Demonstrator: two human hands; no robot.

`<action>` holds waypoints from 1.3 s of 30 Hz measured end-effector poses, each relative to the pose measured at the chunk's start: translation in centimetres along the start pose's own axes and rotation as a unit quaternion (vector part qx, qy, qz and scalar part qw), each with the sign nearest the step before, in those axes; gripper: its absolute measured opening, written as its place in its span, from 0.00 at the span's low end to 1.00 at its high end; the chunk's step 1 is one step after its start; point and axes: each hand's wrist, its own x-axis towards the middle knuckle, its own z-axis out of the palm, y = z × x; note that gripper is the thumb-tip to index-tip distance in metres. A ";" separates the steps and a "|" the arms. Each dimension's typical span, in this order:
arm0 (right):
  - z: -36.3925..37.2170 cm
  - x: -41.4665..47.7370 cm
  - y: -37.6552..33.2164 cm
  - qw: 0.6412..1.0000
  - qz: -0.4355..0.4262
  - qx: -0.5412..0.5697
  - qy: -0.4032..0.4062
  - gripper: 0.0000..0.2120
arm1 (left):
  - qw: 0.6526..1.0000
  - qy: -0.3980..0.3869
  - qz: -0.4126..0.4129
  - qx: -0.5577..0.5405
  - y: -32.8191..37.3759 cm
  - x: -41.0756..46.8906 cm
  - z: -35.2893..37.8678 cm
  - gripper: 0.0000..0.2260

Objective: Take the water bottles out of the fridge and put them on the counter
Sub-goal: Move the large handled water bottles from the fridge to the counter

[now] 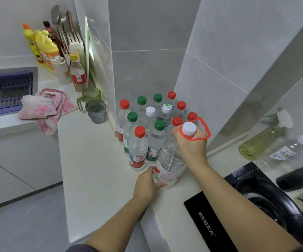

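A large clear water bottle (pixel 170 160) with a white cap and a red carry handle stands on the white counter (pixel 92 170), in front of a cluster of several small water bottles (pixel 143 124) with red, green and white caps. My right hand (pixel 192 144) grips the large bottle's neck just under the cap. My left hand (pixel 148 180) holds its lower body by the label. The fridge is out of view.
A black gas stove (pixel 256 200) lies right of the large bottle, with a spray bottle (pixel 260 140) behind it. Two tinted cups (pixel 94 106), a pink towel (pixel 45 108), detergent bottles (pixel 43 46) and a sink rack (pixel 6 90) stand to the left. Tiled walls close the corner.
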 end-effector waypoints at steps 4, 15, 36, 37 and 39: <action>-1.4 1.8 1.4 1.000 0.007 -0.016 -0.003 0.09 | 1.000 -0.004 0.009 0.020 1.1 1.7 1.6 0.30; -4.8 6.5 4.1 0.997 -0.019 -0.048 0.062 0.11 | 0.998 -0.023 0.032 0.055 4.3 5.4 5.7 0.32; -5.1 8.5 5.1 0.996 -0.058 -0.041 0.053 0.11 | 0.994 0.009 0.032 0.103 5.1 7.0 7.6 0.29; -5.1 8.5 5.2 0.997 -0.053 -0.035 0.053 0.11 | 0.994 0.010 0.037 0.103 5.1 6.9 7.7 0.29; -5.2 8.4 5.1 0.997 -0.046 -0.024 0.049 0.12 | 0.994 0.014 0.042 0.102 5.1 6.6 7.7 0.30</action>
